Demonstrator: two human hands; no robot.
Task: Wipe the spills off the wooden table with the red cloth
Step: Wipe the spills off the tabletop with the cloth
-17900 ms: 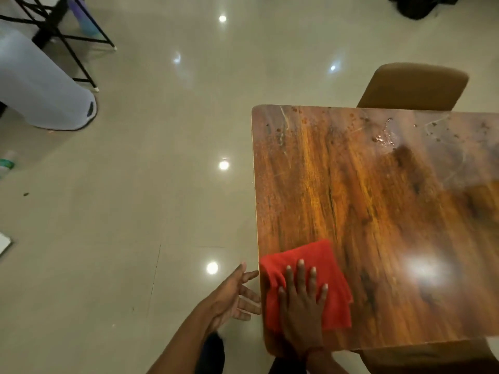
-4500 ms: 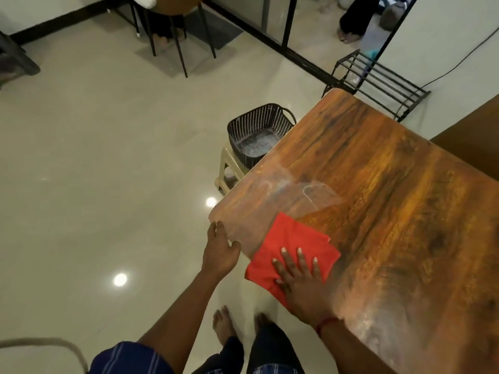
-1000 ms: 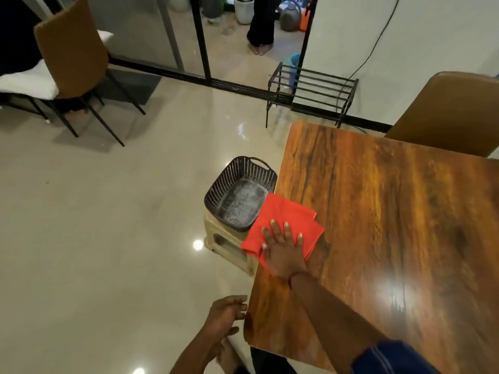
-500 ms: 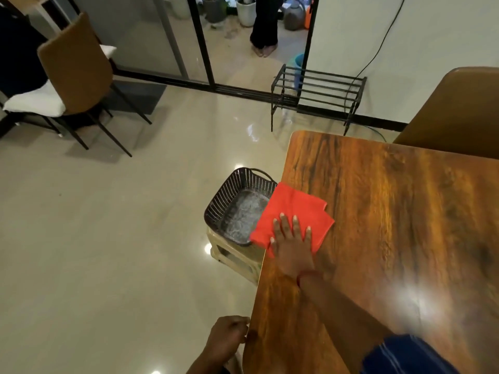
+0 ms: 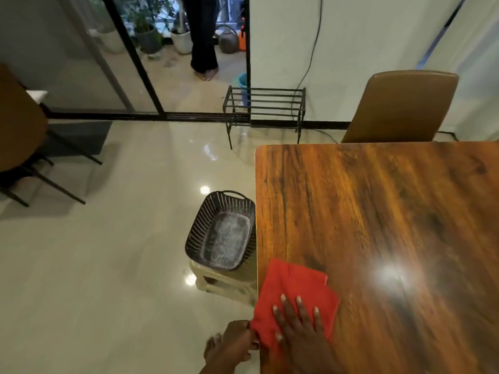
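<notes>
The folded red cloth (image 5: 293, 288) lies flat at the left edge of the wooden table (image 5: 378, 211), near the bottom of the head view, and its lower left corner hangs a little over the edge. My right hand (image 5: 299, 330) presses down on the cloth with its fingers spread. My left hand (image 5: 232, 344) is cupped just below the table edge, touching the overhanging corner of the cloth. I see no spills on the glossy tabletop, only a bright lamp reflection.
A dark perforated basket (image 5: 213, 236) stands on a small beige stool (image 5: 216, 282) against the table's left edge. A brown chair (image 5: 402, 106) stands behind the table, a black metal rack (image 5: 266, 109) is by the wall, and a person's legs (image 5: 202, 36) show in the doorway.
My right hand has dragged the cloth back along the left edge toward me. My left hand has come up to the edge and now touches the cloth's corner.
</notes>
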